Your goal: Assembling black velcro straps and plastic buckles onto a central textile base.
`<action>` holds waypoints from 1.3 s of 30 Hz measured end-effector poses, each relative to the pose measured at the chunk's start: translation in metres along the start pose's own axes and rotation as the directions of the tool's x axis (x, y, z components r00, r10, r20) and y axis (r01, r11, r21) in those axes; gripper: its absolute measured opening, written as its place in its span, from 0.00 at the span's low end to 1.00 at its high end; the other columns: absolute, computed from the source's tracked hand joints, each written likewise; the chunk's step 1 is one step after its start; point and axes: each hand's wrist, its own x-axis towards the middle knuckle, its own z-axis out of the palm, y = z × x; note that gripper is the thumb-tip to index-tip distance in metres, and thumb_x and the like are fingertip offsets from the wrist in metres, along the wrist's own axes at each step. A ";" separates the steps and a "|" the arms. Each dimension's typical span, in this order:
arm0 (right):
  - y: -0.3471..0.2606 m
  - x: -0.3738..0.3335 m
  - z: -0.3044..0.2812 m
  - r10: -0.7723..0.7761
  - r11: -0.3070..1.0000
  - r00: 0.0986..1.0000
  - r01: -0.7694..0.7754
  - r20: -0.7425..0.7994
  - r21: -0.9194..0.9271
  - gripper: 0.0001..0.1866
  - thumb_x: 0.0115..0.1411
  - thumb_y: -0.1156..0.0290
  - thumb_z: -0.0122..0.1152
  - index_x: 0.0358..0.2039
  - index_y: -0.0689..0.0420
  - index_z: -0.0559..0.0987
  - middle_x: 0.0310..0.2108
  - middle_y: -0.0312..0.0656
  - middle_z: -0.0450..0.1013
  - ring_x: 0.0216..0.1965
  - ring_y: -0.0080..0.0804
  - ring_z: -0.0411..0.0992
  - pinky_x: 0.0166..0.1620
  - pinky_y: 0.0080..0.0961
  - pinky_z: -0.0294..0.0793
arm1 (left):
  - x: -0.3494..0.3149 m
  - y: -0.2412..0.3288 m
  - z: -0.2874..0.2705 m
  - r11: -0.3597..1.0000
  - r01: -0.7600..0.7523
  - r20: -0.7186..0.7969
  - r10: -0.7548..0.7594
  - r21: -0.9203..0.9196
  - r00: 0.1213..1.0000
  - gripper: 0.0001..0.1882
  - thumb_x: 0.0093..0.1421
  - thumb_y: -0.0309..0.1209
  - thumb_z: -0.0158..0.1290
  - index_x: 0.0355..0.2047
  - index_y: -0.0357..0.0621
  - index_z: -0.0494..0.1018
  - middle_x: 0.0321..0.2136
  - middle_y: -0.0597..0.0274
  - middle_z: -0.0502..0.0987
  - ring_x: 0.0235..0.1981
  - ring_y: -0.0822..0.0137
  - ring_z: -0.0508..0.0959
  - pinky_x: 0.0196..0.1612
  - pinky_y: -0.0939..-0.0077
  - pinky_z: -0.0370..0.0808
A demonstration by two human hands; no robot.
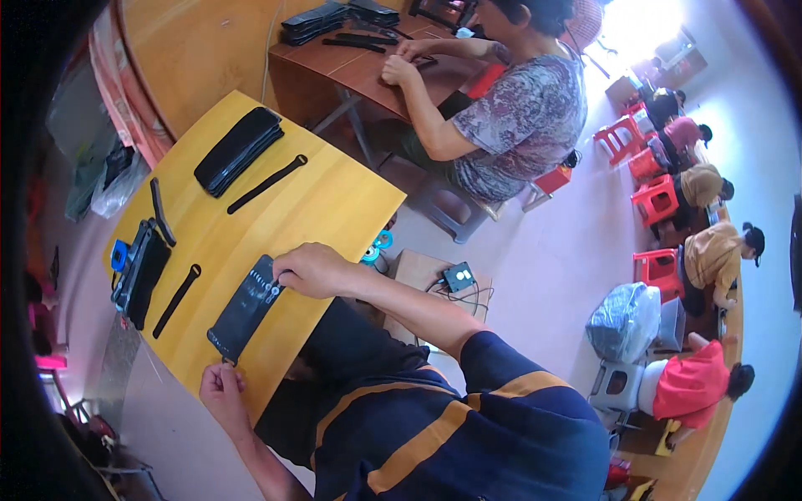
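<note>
A flat dark plastic packet with white print lies near the front edge of the yellow table. My right hand is closed on its upper right edge, fingers curled. My left hand pinches its near corner, just off the table's edge. To the left of the packet lies a black strap with a loop at one end. Farther off, a second black strap lies beside a stack of dark packets. What may be between my right fingertips is hidden.
At the table's left edge sits a dark bundle with a blue item. A co-worker handles dark strips at a brown table. A cardboard box with a small black device stands right of my table.
</note>
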 end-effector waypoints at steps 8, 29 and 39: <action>-0.003 0.006 0.007 0.050 0.988 0.998 -0.042 -0.046 0.150 0.07 0.59 0.65 0.61 0.37 0.51 0.82 0.32 0.45 0.80 0.39 0.49 0.79 0.43 0.45 0.76 | -0.004 -0.016 -0.013 0.997 0.022 -0.004 -0.022 0.079 1.000 0.08 0.69 0.27 0.51 0.31 0.40 0.71 0.21 0.68 0.72 0.22 0.79 0.70 0.26 0.85 0.67; 0.007 0.011 0.019 0.205 0.801 0.979 -0.175 0.012 0.572 0.06 0.68 0.75 0.59 0.41 0.63 0.82 0.27 0.32 0.77 0.29 0.15 0.72 0.34 0.14 0.73 | -0.005 -0.007 -0.001 0.927 -0.008 -0.173 0.078 0.375 0.982 0.08 0.65 0.27 0.56 0.31 0.35 0.78 0.17 0.65 0.75 0.20 0.79 0.71 0.24 0.79 0.68; 0.018 0.018 0.025 0.295 0.748 0.954 -0.271 0.062 0.606 0.05 0.67 0.74 0.61 0.38 0.63 0.82 0.25 0.31 0.76 0.27 0.13 0.71 0.31 0.12 0.70 | 0.016 -0.001 0.001 0.893 0.111 -0.190 -0.029 0.437 0.981 0.09 0.62 0.31 0.56 0.30 0.37 0.79 0.19 0.50 0.78 0.20 0.56 0.79 0.26 0.66 0.73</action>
